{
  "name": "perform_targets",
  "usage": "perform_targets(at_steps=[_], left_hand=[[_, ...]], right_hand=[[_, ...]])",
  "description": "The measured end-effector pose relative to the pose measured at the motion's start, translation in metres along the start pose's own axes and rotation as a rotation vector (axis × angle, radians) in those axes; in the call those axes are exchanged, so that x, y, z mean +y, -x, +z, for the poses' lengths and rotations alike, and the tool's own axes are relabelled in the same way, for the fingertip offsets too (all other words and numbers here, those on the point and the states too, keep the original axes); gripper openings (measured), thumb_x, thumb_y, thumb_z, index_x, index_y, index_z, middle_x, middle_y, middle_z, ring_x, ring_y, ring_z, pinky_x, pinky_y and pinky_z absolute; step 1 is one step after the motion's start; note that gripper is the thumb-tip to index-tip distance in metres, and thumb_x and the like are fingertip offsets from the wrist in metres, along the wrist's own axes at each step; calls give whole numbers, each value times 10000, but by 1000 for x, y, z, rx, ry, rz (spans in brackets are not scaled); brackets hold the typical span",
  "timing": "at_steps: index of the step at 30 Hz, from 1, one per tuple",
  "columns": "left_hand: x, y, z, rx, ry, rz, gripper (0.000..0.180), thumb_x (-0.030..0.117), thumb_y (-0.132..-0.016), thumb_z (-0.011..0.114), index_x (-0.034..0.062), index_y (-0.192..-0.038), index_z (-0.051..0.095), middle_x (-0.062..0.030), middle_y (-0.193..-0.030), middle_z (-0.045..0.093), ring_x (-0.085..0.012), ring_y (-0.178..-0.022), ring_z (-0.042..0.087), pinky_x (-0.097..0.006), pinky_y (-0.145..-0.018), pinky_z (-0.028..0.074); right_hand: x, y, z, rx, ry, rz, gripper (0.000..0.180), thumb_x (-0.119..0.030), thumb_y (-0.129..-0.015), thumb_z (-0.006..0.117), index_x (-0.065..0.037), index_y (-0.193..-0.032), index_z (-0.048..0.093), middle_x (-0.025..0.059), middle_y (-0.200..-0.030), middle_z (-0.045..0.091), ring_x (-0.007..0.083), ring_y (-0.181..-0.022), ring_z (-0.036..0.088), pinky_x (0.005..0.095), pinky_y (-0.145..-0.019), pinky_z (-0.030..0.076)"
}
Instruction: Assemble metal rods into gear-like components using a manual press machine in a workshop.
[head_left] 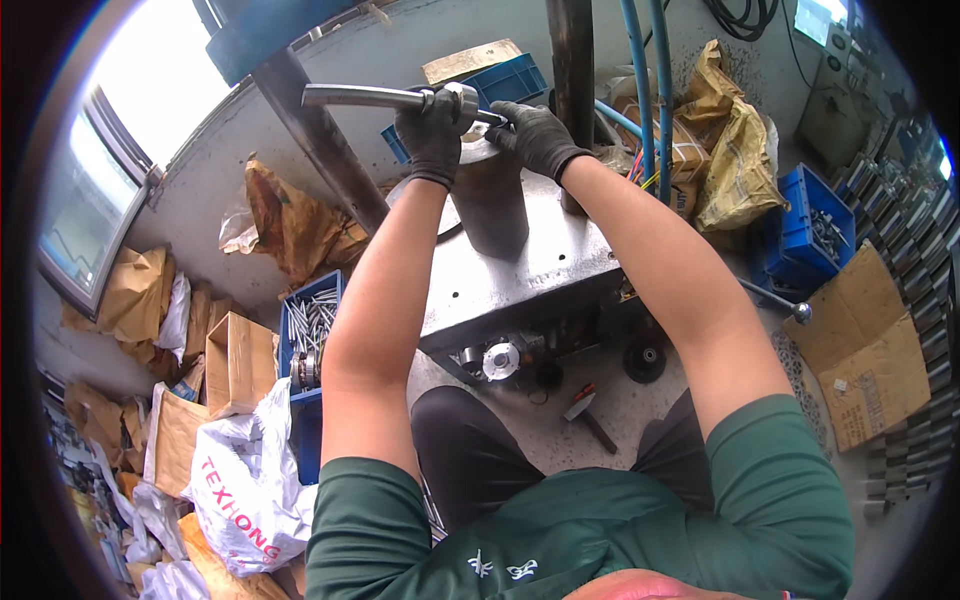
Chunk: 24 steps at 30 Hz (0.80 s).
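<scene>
Both my hands wear dark gloves and are raised over a press table (480,290) with a bare steel top. My left hand (430,140) is closed round a shiny metal rod (365,96), which points left and has a thick ring-shaped head at its right end. Fingers bent together, my right hand (540,138) pinches a short dark pin (490,118) beside that head. Whether the pin sits inside the ring, I cannot tell. Just below my hands an upright metal cylinder (490,215) stands on the table, its top partly hidden by my gloves.
Dark steel posts (571,80) rise at the table's back. A blue crate (312,330) of metal rods stands left, another blue crate (808,220) of parts right. A hammer (590,415) lies on the floor between my legs. A lever with a ball end (802,313) juts out right.
</scene>
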<state>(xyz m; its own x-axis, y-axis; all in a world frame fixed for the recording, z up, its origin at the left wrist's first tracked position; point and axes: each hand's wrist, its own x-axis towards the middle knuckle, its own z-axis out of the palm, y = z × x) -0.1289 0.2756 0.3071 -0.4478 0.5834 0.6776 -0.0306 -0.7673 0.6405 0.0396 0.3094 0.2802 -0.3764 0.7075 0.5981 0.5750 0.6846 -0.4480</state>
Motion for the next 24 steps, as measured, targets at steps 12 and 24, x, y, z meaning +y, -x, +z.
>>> perform_targets(at_steps=[12,24], left_hand=[[7,-25,15,-52,-368,-45,88,16,-827,714,-16,-775,650,-103,-714,695,-178,-614,688,-314,-588,582],[43,-2,48,-15,-528,-70,161,61,-841,723,-3,-905,590,-127,-701,686,-229,-631,723,-352,-619,598]], right_hand=[[2,127,-149,-494,550,-614,224,-91,-771,704,-67,-991,673,132,-966,676,324,-953,685,453,-825,555],[48,297,-317,-393,529,-121,161,-142,-826,718,-69,-966,689,148,-951,665,362,-905,647,487,-828,523]])
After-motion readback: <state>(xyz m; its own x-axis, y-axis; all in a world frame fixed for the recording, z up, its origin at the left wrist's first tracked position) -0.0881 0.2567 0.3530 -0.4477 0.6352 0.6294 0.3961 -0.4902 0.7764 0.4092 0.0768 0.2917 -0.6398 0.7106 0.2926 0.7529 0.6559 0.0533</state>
